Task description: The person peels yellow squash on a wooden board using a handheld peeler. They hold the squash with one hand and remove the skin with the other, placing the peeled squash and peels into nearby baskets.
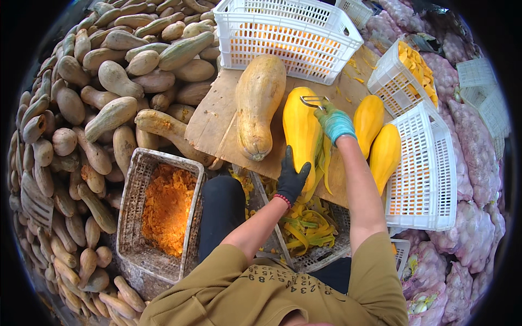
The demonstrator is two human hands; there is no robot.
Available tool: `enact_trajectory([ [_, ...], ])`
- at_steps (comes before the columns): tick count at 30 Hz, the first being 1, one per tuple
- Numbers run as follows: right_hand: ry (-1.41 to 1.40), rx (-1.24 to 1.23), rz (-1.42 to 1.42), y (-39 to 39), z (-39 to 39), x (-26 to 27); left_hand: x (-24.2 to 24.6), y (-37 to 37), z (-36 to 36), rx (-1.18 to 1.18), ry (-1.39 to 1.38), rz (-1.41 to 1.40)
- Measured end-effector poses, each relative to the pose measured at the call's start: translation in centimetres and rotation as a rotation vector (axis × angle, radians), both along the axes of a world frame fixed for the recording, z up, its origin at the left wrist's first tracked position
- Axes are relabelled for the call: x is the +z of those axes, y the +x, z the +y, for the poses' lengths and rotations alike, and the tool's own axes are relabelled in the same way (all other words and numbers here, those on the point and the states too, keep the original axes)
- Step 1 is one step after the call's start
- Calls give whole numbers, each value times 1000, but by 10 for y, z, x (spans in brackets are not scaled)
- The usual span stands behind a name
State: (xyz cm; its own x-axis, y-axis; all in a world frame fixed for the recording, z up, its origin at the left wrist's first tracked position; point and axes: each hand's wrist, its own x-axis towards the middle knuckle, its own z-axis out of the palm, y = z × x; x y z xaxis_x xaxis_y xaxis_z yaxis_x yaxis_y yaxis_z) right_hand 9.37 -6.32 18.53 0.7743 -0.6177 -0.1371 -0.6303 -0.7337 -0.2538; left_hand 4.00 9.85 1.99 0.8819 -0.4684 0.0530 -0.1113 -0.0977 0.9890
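A mostly peeled, bright yellow squash (301, 122) lies lengthwise on the wooden board (212, 118). My left hand (293, 173), in a black glove, grips its near end. In my right hand (335, 123), gloved in green and turquoise, is a metal Y-shaped peeler (313, 100), its blade over the squash's far end. Long strips of peel (325, 163) hang along the squash's right side. An unpeeled tan squash (261, 106) rests to the left of it. Two peeled squashes (369, 120) lie to the right, beyond my right forearm.
A white plastic crate (285, 45) stands at the board's far edge; more crates (424, 171) line the right. Peelings (306, 228) fill a basket below the board. Orange pulp (167, 208) sits in a dirty crate at left. Unpeeled squashes (114, 77) are heaped left, net sacks (473, 150) right.
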Motion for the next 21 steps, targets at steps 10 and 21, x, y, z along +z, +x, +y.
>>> enact_trajectory([
  [10, -149, -37, 116, 6, 30, -19, -16, -4, 29, -259, -55, -98],
  [21, 202, -286, 231, -225, 87, 9, -14, -3, 24, -250, -91, -42],
])
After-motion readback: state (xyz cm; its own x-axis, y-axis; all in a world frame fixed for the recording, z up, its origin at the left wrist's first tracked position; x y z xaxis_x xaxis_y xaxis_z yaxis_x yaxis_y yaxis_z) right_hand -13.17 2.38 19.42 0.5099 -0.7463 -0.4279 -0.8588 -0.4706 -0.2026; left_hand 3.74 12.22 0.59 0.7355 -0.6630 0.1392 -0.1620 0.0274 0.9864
